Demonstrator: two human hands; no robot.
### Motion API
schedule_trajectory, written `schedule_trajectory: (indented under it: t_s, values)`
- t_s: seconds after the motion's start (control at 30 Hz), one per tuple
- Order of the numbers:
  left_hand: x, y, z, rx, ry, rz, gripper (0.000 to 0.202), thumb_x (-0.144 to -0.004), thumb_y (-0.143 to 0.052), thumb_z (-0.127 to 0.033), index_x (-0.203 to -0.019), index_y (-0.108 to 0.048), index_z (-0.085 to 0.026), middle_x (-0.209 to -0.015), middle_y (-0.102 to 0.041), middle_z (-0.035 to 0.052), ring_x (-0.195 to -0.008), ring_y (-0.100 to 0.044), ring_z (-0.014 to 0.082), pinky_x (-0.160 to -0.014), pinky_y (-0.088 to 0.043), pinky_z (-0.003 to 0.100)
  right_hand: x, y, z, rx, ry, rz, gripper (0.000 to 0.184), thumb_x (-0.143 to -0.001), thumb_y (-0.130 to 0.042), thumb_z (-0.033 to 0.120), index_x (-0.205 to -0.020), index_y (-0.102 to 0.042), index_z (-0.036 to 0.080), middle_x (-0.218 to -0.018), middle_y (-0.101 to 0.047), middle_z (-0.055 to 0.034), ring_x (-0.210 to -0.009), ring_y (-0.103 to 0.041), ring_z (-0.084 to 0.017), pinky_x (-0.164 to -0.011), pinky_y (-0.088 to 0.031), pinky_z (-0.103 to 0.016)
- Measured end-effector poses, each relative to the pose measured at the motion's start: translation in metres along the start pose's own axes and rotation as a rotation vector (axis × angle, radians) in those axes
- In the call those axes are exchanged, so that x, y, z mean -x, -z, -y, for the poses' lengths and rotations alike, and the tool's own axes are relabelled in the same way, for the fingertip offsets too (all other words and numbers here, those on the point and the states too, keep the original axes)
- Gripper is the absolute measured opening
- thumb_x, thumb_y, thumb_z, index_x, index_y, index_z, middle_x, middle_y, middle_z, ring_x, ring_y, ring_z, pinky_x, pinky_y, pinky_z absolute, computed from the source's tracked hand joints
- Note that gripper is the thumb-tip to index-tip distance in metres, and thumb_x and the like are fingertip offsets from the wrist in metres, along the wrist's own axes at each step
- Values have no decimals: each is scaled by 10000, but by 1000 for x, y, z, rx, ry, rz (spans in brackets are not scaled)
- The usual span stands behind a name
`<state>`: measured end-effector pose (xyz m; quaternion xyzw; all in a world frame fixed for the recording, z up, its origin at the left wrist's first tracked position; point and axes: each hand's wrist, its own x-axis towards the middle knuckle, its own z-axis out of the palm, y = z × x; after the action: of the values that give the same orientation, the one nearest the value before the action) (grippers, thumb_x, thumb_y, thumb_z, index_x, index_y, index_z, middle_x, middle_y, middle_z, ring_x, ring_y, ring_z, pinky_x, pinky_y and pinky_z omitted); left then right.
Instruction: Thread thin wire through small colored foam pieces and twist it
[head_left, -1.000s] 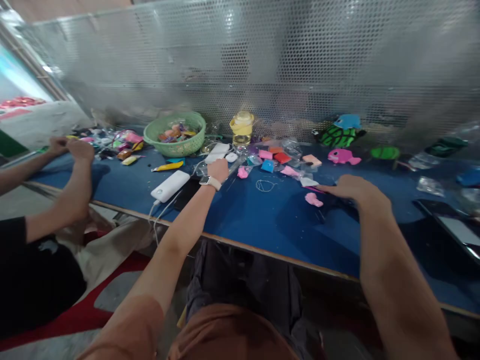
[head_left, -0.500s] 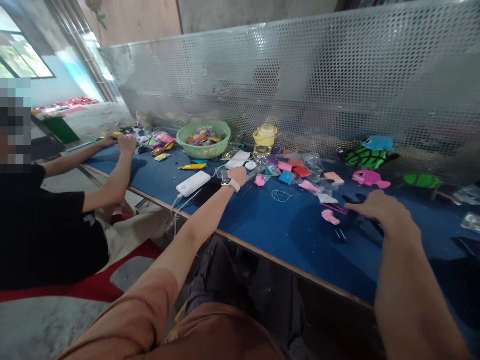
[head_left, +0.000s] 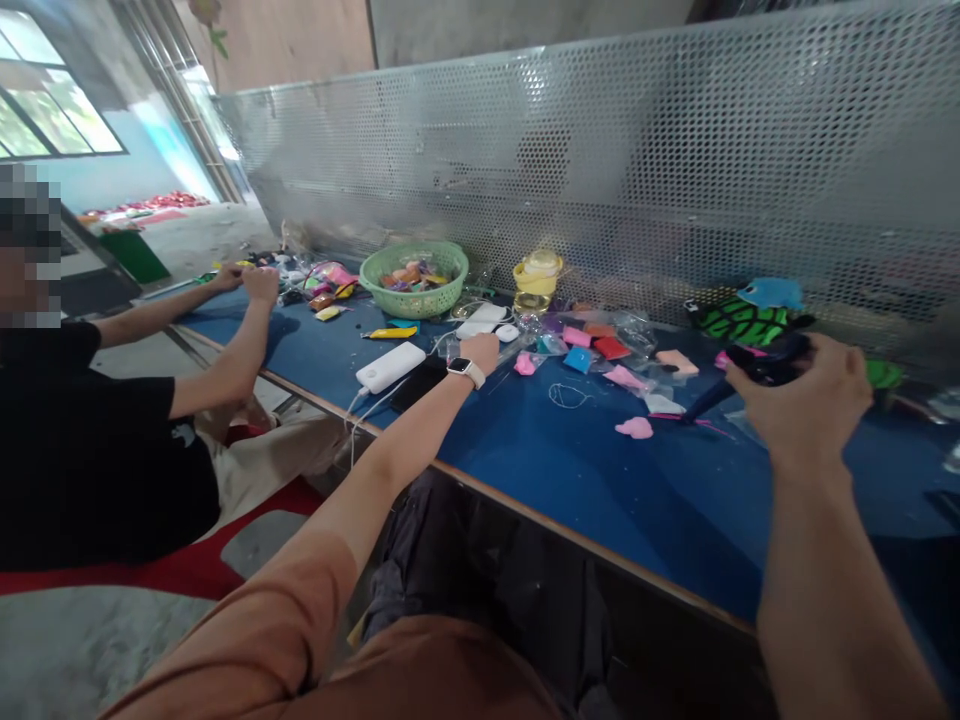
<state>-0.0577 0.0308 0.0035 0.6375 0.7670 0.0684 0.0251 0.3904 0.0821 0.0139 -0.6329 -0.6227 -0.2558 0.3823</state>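
From where I'm standing, the biggest thing is a perforated metal panel (head_left: pixel 600 150), running along beyond the fingers of both the left hand (head_left: pixel 480 352) and the right hand (head_left: pixel 806 390). The blue bench (head_left: pixel 510 460) stretches out beneath those fingers to either side. Well to the left of the left fingers sits a co-worker (head_left: pixel 97 430) in a black top, both hands together over the bench.

Nearer, beyond the left fingers and a little to their left, is a green basket (head_left: pixel 412 302) heaped with small coloured packets. A green-and-black turtle shape (head_left: pixel 742 325) lies past the right fingers, close to the panel.

The right fingers are curled round a dark tool (head_left: pixel 709 398), something like scissors; it slants down toward the bench, its far end to the left of those fingers. How the left fingers are set I can't tell, as the back of the hand hides them.

A white power bank (head_left: pixel 390 367) lies left of the left fingers, a yellow tub (head_left: pixel 538 275) beyond them to their right. Smallest are a pale pink lump (head_left: pixel 634 428), left of the right fingers near the tool's end, and a thin loop of string (head_left: pixel 568 396), between the two hands.
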Motion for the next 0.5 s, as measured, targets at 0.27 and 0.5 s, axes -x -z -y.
schedule_trajectory:
  t_s: [0.27,0.5]
  values:
    - [-1,0,-5,18,-25,27,429,-1179,-516,-90,-1510,-789,-97,-1548,-802,281,-1493,-793,352,-1185,-638,403,15,23,42,-210,3,166,737,-1006,-733,483,-1655,-693,137,-1563,-794,-284,-1501,-759,-423,-1313,-563,-495]
    - [-1,1,-4,23,-48,55,470,-1188,-453,-66,-1473,-825,-94,-1536,-820,269,-1492,-795,343,-1183,-641,400,9,22,41,-7,-207,395,737,-980,-728,577,-1498,-805,58,-1377,-863,-347,-1433,-787,-534,-1253,-572,-570]
